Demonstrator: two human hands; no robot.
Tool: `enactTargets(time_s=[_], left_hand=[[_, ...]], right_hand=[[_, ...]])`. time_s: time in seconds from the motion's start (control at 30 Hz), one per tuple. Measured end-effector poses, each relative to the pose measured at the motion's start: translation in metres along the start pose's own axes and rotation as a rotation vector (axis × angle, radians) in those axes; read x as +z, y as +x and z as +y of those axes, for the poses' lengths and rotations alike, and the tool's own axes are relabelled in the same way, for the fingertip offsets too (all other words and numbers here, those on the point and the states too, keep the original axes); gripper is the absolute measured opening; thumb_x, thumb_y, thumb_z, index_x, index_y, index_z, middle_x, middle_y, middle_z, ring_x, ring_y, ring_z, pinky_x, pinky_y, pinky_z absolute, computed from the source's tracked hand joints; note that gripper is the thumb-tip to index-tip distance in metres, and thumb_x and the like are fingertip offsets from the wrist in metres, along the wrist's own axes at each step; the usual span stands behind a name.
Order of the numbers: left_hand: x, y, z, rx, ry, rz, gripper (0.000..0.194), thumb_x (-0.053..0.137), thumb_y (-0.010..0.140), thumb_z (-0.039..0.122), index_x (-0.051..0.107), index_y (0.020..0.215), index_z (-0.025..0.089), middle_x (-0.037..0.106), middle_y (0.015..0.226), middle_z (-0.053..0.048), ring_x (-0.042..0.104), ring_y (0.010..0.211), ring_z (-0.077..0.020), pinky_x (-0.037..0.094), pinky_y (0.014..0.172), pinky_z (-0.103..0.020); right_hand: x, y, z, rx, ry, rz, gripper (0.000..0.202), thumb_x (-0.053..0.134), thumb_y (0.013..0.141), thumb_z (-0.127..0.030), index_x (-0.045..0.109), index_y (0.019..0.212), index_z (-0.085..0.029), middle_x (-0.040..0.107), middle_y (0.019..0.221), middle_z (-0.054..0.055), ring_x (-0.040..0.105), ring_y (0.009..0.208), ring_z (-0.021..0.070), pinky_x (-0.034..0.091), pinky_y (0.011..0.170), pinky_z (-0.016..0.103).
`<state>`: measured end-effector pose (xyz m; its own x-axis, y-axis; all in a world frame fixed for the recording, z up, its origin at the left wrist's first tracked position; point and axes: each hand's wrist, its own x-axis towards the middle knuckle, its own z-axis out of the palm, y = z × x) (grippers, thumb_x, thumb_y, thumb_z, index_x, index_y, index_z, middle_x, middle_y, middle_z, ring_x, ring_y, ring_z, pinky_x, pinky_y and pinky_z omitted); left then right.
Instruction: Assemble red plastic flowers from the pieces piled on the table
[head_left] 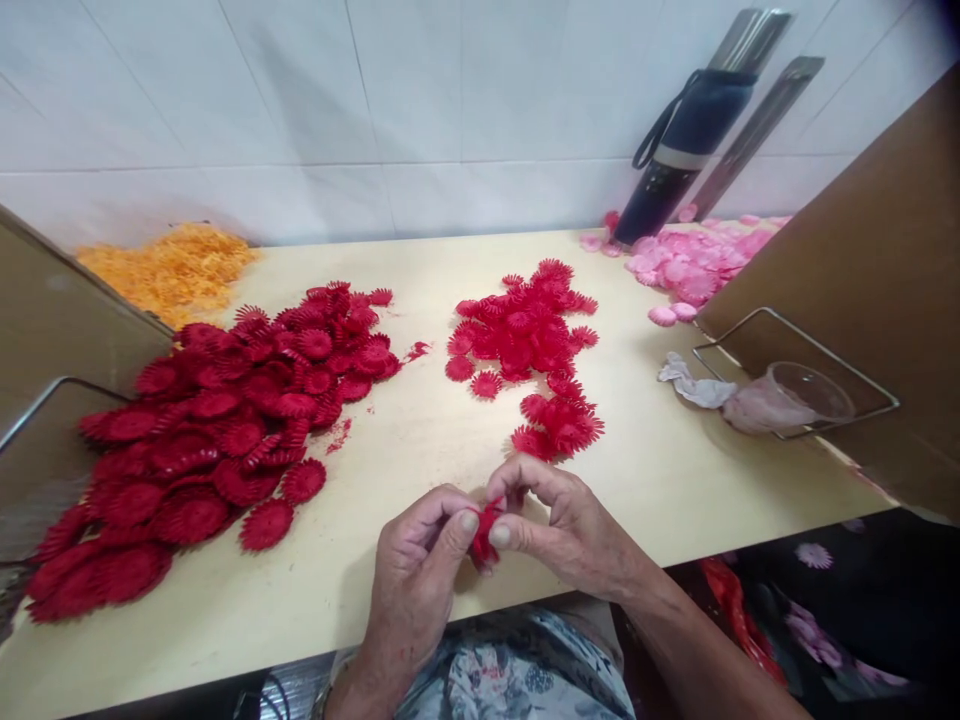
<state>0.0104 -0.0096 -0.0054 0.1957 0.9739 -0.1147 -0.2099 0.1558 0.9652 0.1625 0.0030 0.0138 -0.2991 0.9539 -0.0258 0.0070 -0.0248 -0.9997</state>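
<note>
Close to the table's front edge, my left hand (424, 550) pinches a small red fabric flower piece (486, 530) between thumb and fingers. From the other side my right hand (566, 520) grips the same piece, thumb tip against it. Part of the piece is hidden behind the fingers. Just beyond the hands lies a loose heap of bright red fringed petal discs (525, 335), with a smaller clump (562, 425) at its near end. To the left spreads a large pile of darker red fringed discs (247, 430), many of them stacked.
Orange petals (176, 270) are heaped at the back left, pink petals (697, 260) at the back right. A dark blue bottle (679, 140) leans against the tiled wall. At right, a clear plastic cup (795, 395) sits in a wire frame. Cardboard panels (847, 260) flank the table.
</note>
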Motion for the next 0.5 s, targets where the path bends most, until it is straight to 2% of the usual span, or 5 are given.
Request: enactTargets(time_s=[0.13,0.3,0.4,0.5], left_hand=[[0.0014,0.0012,0.0024,0.057,0.161,0.066,0.017,0.055,0.081,0.024,0.06,0.066,0.017,0.056,0.059,0.002,0.05,0.055,-0.011,0.04,0.053,-0.021],[0.0058,0.0022,0.0085,0.097,0.274,0.132,0.016,0.056,0.079,0.021,0.06,0.064,0.017,0.056,0.06,0.001,0.051,0.055,-0.0112,0.04,0.053,-0.02],[0.0065,0.0013,0.0087,0.094,0.226,0.119,0.012,0.058,0.078,0.022,0.062,0.068,0.017,0.058,0.063,0.001,0.053,0.055,-0.0115,0.042,0.053,-0.021],[0.0052,-0.0013,0.006,0.002,0.064,0.032,0.009,0.06,0.078,0.025,0.064,0.078,0.016,0.061,0.065,-0.001,0.055,0.054,-0.0128,0.044,0.052,-0.023]], right_hand=[[0.0025,-0.0005,0.0025,0.062,0.11,-0.016,0.028,0.064,0.075,-0.04,0.049,0.071,-0.017,0.053,0.064,-0.002,0.051,0.059,0.0105,0.041,0.056,0.024],[0.003,-0.0021,0.0033,0.007,-0.023,0.017,0.021,0.059,0.08,-0.034,0.051,0.071,-0.016,0.053,0.065,-0.001,0.05,0.06,0.0111,0.04,0.057,0.025],[0.0034,-0.0045,0.0044,-0.088,-0.188,0.079,0.015,0.053,0.083,-0.026,0.053,0.071,-0.016,0.054,0.067,0.001,0.051,0.062,0.0123,0.041,0.059,0.026],[0.0037,-0.0069,0.0054,-0.167,-0.344,0.123,0.017,0.047,0.084,-0.024,0.054,0.071,-0.016,0.054,0.065,0.002,0.05,0.063,0.0137,0.04,0.06,0.027]])
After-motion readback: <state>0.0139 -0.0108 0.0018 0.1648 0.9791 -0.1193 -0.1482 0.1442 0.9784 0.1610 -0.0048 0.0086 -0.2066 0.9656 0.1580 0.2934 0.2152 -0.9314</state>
